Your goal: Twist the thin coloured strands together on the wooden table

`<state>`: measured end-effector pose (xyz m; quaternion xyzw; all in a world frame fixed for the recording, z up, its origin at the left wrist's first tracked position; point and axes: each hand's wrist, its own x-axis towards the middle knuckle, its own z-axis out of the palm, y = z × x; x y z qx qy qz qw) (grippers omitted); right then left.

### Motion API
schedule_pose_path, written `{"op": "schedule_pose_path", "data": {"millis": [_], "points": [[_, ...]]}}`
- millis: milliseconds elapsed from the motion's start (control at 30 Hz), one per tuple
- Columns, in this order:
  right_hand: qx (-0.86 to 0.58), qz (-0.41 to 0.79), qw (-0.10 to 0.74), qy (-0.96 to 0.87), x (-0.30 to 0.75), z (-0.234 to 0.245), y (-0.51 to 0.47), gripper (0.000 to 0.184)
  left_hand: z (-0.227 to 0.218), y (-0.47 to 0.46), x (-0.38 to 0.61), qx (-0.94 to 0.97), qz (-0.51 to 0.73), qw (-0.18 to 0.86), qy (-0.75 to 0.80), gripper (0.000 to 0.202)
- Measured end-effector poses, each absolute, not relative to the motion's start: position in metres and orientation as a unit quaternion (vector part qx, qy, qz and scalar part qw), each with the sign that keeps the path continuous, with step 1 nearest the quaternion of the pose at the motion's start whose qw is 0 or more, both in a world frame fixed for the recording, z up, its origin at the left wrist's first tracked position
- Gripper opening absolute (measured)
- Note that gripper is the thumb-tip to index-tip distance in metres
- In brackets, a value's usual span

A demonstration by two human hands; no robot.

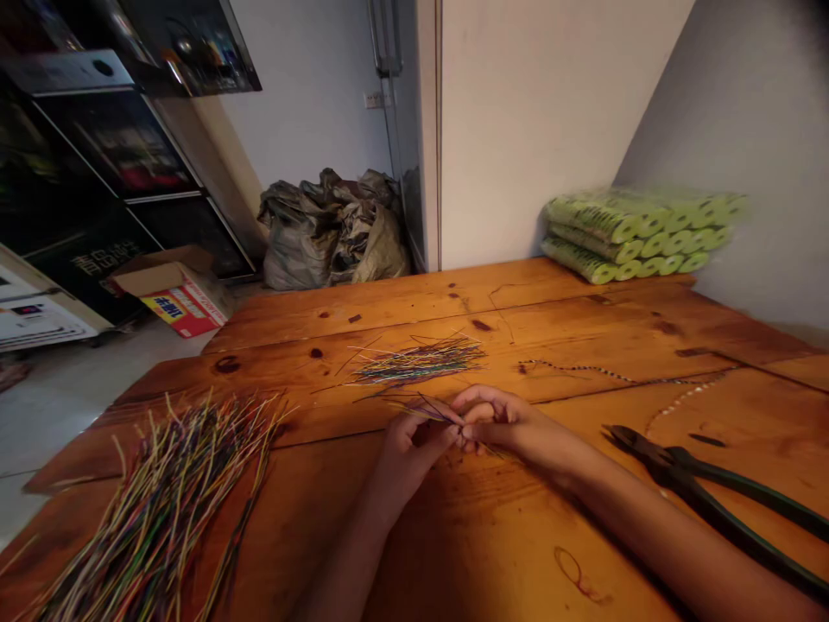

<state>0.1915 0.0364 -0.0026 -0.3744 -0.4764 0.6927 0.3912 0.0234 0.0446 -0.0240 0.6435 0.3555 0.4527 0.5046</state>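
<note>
1. The held strands (427, 409), thin and several, lie between the hands near the middle of the view, just above the wooden table (492, 553); their loose ends fan toward ten o'clock.
2. The left hand (409, 445) has thumb and fingers drawn narrow on the strands; the right hand (496, 419) pinches close beside it, fingertips nearly meeting. Exactly where each pad presses is hidden.
3. The strands look very light and fairly stiff – likely springy, keeping a bend; wire or cord, I cannot tell.
4. Smooth and slim, they would probably slip or roll singly, so a fingertip pinch near the gathered end, with the other hand close by, seems the best hold.
5. Sharp kinks would be the likelier damage – not crushing.
6. From the hands, a small strand pile (420, 361) lies at eleven o'clock, a large strand bundle (161, 510) between eight and nine, and pliers (677, 471) between three and four.
</note>
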Motion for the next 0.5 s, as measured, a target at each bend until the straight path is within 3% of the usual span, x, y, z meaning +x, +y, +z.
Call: {"op": "schedule_pose_path", "data": {"millis": [333,500], "points": [[-0.389,0.689,0.376,-0.483,0.201,-0.002,0.039,0.024,-0.031,0.045,0.027,0.693,0.451,0.420,0.373,0.010],[-0.383,0.672,0.374,-0.512,0.199,-0.004,0.037,0.022,-0.035,0.046,0.027,0.680,0.452,0.438,0.376,0.010]]}}
